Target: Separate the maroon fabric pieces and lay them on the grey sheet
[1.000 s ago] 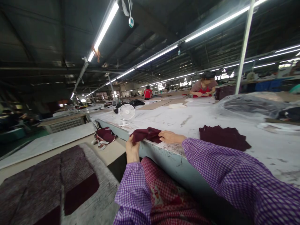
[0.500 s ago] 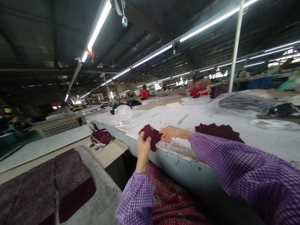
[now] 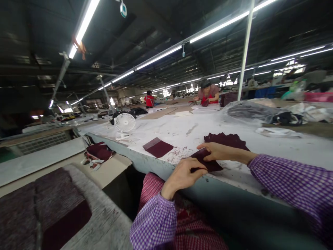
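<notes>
A dark maroon fabric piece (image 3: 212, 166) lies at the near edge of the white-topped table (image 3: 182, 130). My left hand (image 3: 183, 173) pinches its left side, thumb below and fingers over the top. From the right, my right hand (image 3: 217, 152) grips the upper edge, with the thumb on the near face. Left of my hands, a separate maroon piece (image 3: 161, 148) with a greyer strip lies flat. Just beyond my right hand, a fanned stack of maroon pieces (image 3: 226, 139) shows a zigzag edge, partly hidden by my hand and forearm.
A small white fan (image 3: 125, 123) stands on the table at left. On the lower left are a board with maroon panels (image 3: 56, 194) and a cardboard sheet holding scraps (image 3: 100, 152). Clear plastic (image 3: 249, 111) lies at right. A co-worker (image 3: 208, 93) bends over the far side.
Both hands have moved right along the table edge. The piece held earlier in the air is apparently the one lying flat at left, and both hands now grip another maroon piece.
</notes>
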Motion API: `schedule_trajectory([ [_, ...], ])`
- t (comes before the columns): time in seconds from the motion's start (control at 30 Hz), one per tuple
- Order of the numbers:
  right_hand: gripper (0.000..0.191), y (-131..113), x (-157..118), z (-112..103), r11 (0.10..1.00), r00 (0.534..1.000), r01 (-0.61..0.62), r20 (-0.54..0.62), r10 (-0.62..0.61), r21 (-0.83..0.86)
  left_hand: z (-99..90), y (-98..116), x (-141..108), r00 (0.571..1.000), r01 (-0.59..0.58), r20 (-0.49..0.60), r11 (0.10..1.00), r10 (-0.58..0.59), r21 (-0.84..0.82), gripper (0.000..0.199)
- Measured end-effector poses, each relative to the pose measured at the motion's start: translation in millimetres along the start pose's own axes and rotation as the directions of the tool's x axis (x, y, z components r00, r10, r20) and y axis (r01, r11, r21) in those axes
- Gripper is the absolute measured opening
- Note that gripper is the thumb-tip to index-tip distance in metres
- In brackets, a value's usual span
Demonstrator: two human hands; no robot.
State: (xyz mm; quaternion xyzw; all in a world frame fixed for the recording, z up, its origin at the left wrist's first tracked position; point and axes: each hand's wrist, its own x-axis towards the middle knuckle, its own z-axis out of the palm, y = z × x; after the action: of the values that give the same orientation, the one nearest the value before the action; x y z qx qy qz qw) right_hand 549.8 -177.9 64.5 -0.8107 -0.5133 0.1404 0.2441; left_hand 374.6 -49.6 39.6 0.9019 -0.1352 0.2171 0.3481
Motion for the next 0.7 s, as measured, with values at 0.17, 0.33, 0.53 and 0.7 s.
schedule_trajectory([
  [0.17, 0.067, 5.0, -10.2, 4.0, 0.998, 0.999, -0.036, -0.011, 0.036, 0.046, 5.1, -20.1, 27.6, 0.944, 0.223, -0.273, 0.967, -0.183, 0.125, 0.025],
  [0.33, 0.057, 19.5, -11.5, -2.2, 0.991, 0.998, 0.030, -0.055, -0.037, -0.134, 30.0, -38.1, 52.2, 0.960, 0.275, -0.122, 0.928, -0.251, 0.251, 0.019],
  [0.53, 0.026, 47.0, -15.4, -17.2, 0.988, 0.995, 0.079, -0.047, -0.086, -0.135, 37.9, -32.5, 53.7, 0.983, 0.182, -0.071, 0.885, -0.168, 0.428, 0.022],
  [0.7, 0.030, 30.1, -24.0, -21.8, 0.946, 0.972, 0.219, -0.028, -0.233, -0.239, 38.5, -26.2, 57.7, 0.989, 0.132, -0.011, 0.855, -0.146, 0.502, 0.028],
])
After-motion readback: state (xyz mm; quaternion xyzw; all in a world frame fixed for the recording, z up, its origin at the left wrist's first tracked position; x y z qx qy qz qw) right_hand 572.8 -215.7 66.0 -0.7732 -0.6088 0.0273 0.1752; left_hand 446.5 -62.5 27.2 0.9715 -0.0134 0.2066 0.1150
